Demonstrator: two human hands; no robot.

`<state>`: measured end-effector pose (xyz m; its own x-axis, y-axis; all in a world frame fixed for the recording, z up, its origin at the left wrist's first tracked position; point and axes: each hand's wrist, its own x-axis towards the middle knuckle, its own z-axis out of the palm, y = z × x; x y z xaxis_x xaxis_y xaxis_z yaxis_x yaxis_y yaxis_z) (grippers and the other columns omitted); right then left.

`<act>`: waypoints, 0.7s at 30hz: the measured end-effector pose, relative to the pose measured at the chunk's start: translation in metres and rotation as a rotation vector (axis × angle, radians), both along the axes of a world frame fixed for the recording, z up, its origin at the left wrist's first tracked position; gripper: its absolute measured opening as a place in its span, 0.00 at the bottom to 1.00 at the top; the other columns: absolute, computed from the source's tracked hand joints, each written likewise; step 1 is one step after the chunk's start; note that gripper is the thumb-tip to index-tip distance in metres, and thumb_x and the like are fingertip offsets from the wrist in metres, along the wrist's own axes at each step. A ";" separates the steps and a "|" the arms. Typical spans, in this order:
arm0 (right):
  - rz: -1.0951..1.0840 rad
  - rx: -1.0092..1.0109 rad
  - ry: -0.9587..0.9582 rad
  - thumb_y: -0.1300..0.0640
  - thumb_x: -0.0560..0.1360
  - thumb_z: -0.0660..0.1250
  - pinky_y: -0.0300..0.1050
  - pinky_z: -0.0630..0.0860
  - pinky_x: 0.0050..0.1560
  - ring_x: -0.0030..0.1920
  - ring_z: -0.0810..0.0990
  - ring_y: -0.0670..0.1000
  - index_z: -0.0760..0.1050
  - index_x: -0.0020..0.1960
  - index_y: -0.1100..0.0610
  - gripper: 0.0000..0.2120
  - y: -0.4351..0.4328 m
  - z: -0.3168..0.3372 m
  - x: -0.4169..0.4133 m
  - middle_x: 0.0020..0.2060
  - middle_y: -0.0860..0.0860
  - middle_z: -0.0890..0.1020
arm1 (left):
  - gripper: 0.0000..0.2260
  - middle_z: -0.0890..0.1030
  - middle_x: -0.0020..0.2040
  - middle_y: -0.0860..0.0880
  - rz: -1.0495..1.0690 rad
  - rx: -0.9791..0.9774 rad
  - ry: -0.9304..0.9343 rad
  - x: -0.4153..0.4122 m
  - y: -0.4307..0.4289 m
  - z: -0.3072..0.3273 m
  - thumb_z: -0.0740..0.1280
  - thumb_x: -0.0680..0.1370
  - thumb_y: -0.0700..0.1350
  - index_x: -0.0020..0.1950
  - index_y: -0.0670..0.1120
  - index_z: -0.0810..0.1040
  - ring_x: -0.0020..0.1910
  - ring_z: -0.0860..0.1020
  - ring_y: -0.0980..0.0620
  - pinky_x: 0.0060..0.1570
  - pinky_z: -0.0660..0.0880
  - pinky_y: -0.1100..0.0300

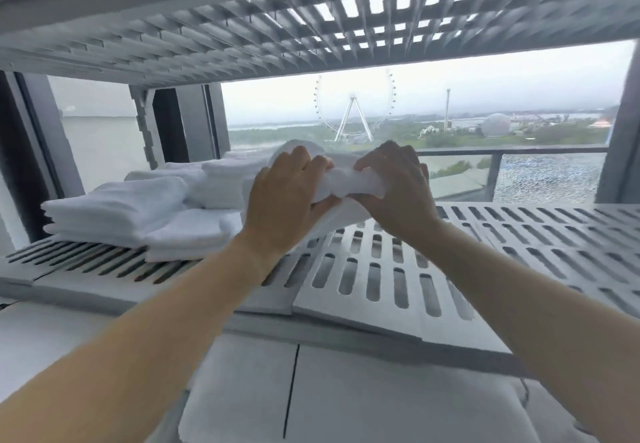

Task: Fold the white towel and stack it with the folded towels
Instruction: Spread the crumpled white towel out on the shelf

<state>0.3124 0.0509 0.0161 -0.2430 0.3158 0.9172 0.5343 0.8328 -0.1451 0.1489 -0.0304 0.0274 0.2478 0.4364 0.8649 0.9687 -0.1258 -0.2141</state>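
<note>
The white towel (349,183), bunched and gripped by the curled left hand (284,200) and right hand (394,189) just right of the folded towels (138,210), could be sprung open if released before being laid squarely on them.

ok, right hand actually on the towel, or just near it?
Touching. The head view shows the right hand with its fingers curled onto the bunched towel, pinching the cloth with no gap.

Both the left hand (284,200) and right hand (398,188) gripped a bunched white towel (349,184) above the slatted shelf (381,269) (folded towels (138,214) lay just left).
</note>
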 end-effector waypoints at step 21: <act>-0.107 -0.638 -0.080 0.37 0.65 0.54 0.52 0.60 0.58 0.56 0.67 0.49 0.73 0.47 0.45 0.19 0.026 -0.071 0.221 0.53 0.48 0.73 | 0.15 0.74 0.55 0.46 -0.148 -0.628 -0.253 0.170 0.057 -0.086 0.66 0.72 0.42 0.58 0.49 0.71 0.49 0.75 0.44 0.42 0.63 0.59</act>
<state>0.5337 0.0765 -0.0553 -0.2399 0.8186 0.5219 0.6390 0.5379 -0.5499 0.3194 0.0267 -0.0588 0.1677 0.8506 0.4983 0.9422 -0.2870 0.1727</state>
